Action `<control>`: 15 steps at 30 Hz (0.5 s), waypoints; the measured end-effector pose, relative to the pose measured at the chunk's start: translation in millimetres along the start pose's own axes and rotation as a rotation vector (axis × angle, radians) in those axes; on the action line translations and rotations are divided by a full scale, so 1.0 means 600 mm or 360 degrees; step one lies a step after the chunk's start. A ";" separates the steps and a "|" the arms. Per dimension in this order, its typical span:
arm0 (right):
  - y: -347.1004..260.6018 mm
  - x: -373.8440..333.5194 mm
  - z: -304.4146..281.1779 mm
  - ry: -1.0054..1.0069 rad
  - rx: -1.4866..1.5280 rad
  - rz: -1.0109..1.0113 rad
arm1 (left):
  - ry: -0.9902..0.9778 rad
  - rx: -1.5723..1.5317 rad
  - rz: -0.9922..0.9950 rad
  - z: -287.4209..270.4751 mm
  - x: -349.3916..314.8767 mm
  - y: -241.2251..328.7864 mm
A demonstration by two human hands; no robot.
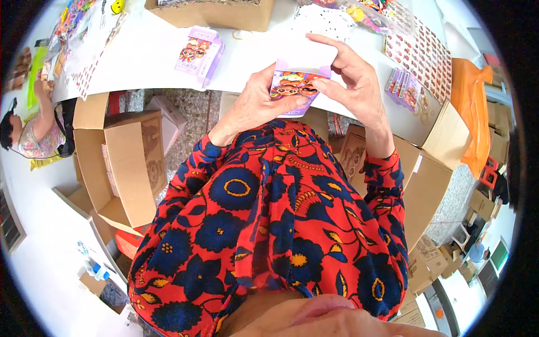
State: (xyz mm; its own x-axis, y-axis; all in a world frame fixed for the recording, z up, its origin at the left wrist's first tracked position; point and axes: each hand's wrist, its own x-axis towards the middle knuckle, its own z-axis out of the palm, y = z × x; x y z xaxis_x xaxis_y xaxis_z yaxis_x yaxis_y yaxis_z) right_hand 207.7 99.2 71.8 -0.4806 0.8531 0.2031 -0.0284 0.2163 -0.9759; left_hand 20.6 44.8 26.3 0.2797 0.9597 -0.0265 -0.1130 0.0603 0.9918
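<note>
A small purple carton (292,80) with a colourful cartoon print is held over the table's near edge. Its white upper flap stands raised. My left hand (252,106) closes on the carton's left side, thumb across the lower front. At the other side, my right hand (359,81) has its thumb on the printed front near the top right corner. Its index finger reaches up beside the raised flap, and the remaining fingers are partly hidden. A stack of flat purple cartons (196,56) lies on the table to the left of my hands.
Several small purple packs (403,89) lie to the right, near sticker sheets (421,56). An open cardboard box (210,14) stands at the back. Cardboard boxes (129,163) flank me below the table (129,67). Another person (42,132) works at the far left.
</note>
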 end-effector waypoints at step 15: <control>0.009 -0.003 -0.009 -0.0220 -0.0647 -0.0504 | 0.0117 -0.0202 0.0074 0.015 0.000 -0.010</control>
State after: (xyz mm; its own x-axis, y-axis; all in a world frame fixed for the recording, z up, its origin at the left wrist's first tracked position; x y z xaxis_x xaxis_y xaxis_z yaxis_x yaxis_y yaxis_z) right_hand 213.3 101.4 66.7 -0.6153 0.6518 0.4433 0.1380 0.6428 -0.7535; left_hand 29.7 42.0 21.3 0.2013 0.9795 0.0055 -0.2451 0.0449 0.9685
